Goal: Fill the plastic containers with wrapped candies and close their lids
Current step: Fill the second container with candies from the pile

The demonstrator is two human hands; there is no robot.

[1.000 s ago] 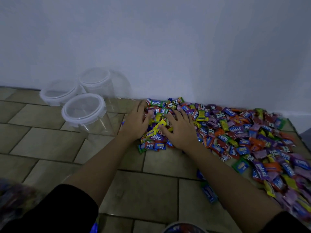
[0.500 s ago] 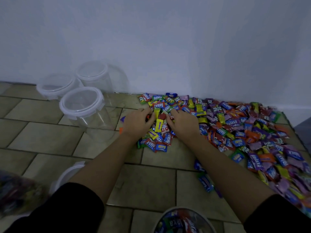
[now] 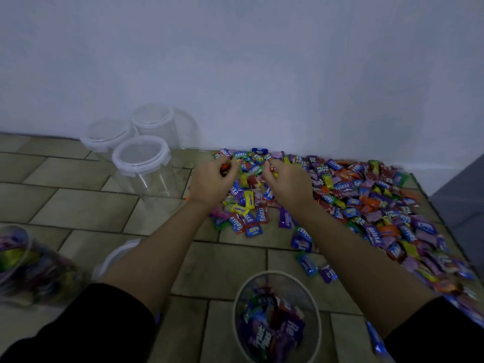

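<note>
**Head view: one jar under way, three not yet begun**

At your far left a packed jar (image 3: 27, 237) looks full of candies. It is too blurred to tell whether it is closed. Just right of it a loose lid (image 3: 115, 254) lies on the floor (image 3: 78, 205), partly hidden by your left forearm. It probably belongs to the jar you are filling now. Behind these, by the wall (image 3: 235, 61), three empty jars (image 3: 140, 155) stand close together with their lids on. None holds a candy, so each has yet to be opened, filled and closed.

Your left hand (image 3: 212, 179) is curled round a clutch of candies at the left end of the pile (image 3: 366, 200), and a red wrapper shows in its grip. Your right hand (image 3: 288, 182), near it, is curled the same way and also holds candies.

Between your forearms and close to you stands the open jar (image 3: 275, 273). It has candies in it but seems well short of the rim, so it needs more handfuls before the lid goes on. To the right, the pile spreads wide along the wall, which looks like plenty for the remaining jars. By my reckoning you are well under halfway.
</note>
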